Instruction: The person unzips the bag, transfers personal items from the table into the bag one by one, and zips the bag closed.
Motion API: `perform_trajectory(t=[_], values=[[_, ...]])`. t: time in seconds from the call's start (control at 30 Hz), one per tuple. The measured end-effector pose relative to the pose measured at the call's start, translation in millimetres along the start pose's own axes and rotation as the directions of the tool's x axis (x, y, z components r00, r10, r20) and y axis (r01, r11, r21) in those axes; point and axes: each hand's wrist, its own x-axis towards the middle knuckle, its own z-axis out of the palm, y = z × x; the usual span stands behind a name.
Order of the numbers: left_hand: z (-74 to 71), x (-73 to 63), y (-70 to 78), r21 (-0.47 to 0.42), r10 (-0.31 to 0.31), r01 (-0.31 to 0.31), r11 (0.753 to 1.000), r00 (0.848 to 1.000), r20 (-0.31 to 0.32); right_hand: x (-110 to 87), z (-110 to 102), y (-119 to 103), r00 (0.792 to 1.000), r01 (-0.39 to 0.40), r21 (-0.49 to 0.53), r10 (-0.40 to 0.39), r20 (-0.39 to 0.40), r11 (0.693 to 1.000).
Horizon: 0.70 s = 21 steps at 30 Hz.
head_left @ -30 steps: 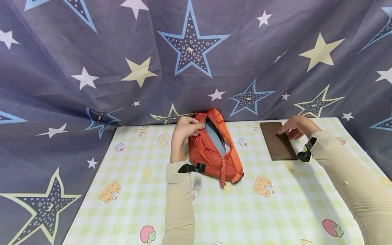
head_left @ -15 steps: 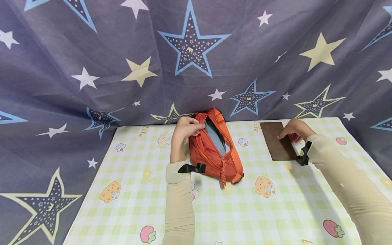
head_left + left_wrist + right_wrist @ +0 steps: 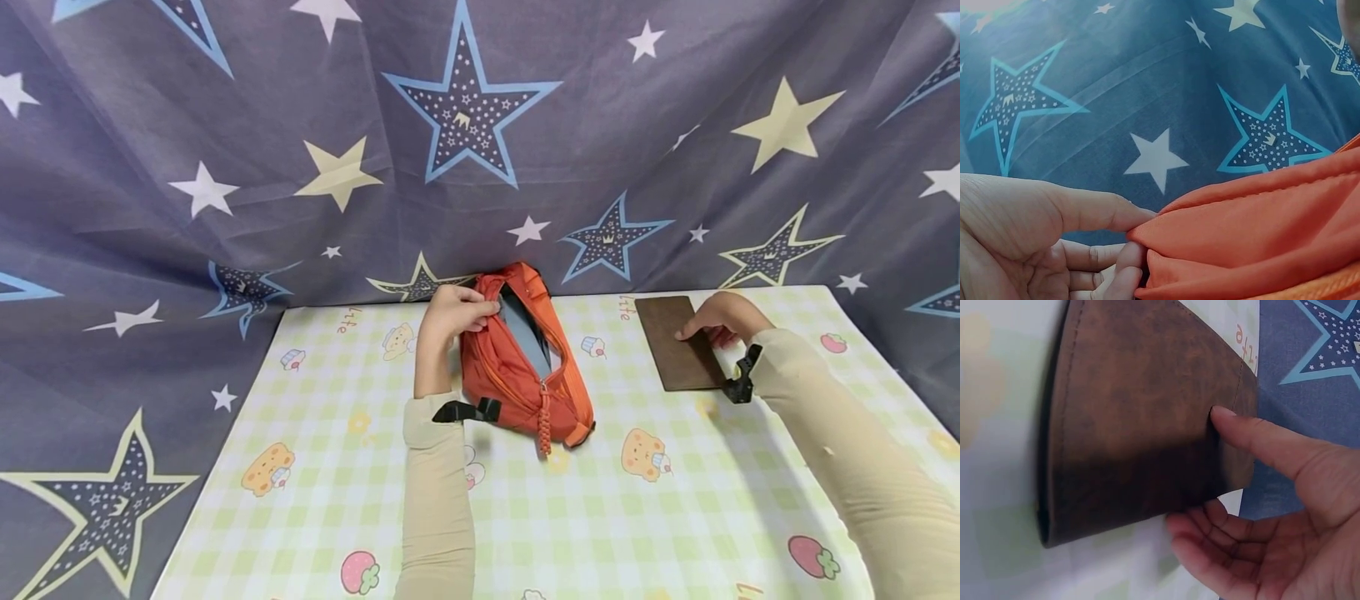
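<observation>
An orange-red sling bag lies near the table's back edge, unzipped, with its grey lining showing. At its upper left my left hand pinches the edge of the opening; in the left wrist view the thumb and fingers grip a fold of the red fabric. To the right, a flat brown leather notebook with stitched edges rests on the table. My right hand holds its right edge. The right wrist view has the thumb on top of the cover and the curled fingers at the edge, their tips partly hidden.
A checked cloth with printed bears and strawberries covers the table. Behind it hangs a dark star-patterned curtain, close against the bag's far end. A braided zipper pull hangs at the bag's near end.
My right thumb has slid slightly across the notebook's cover and the right fingers have closed in at its edge. The left hand and the bag stay as they were.
</observation>
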Motion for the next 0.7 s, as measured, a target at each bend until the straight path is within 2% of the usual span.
perform_trajectory(t=[0.33,0.7], values=[[0.5,-0.1,0.7,0.008,0.001,-0.001,1.000,1.000,0.001,-0.1,2.8,2.5,0.999,-0.017,0.051,0.019,-0.043,0.999],[0.9,0.5,-1.7,-0.017,0.001,-0.001,1.000,1.000,0.006,6.2,5.2,9.0,0.998,0.011,0.087,-0.005,-0.067,0.996]])
